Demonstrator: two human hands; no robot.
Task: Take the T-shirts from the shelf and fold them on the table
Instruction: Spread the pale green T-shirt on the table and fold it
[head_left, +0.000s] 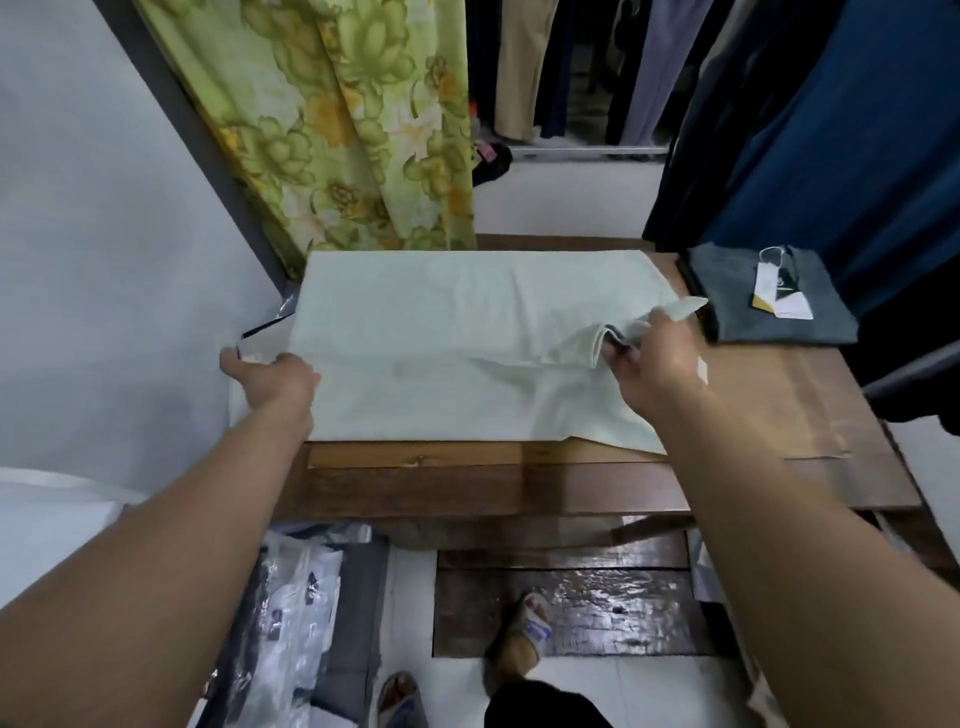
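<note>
Pale mint T-shirt (441, 338) lies flat on the wooden table (519, 483), covering its left and middle; its left edge overhangs the table by the white wall (78, 234). Left hand (275, 376) grips the shirt's near-left edge, thumb out. Right hand (654, 358) pinches a fold of sleeve at the shirt's right side, lifted slightly. Bare wood strip along the near edge and to the right. Folded grey garment (769, 296) with paper tag (782, 293) sits far right, just beside the sleeve. Floral curtain (337, 130) hangs at the far-left edge.
</note>
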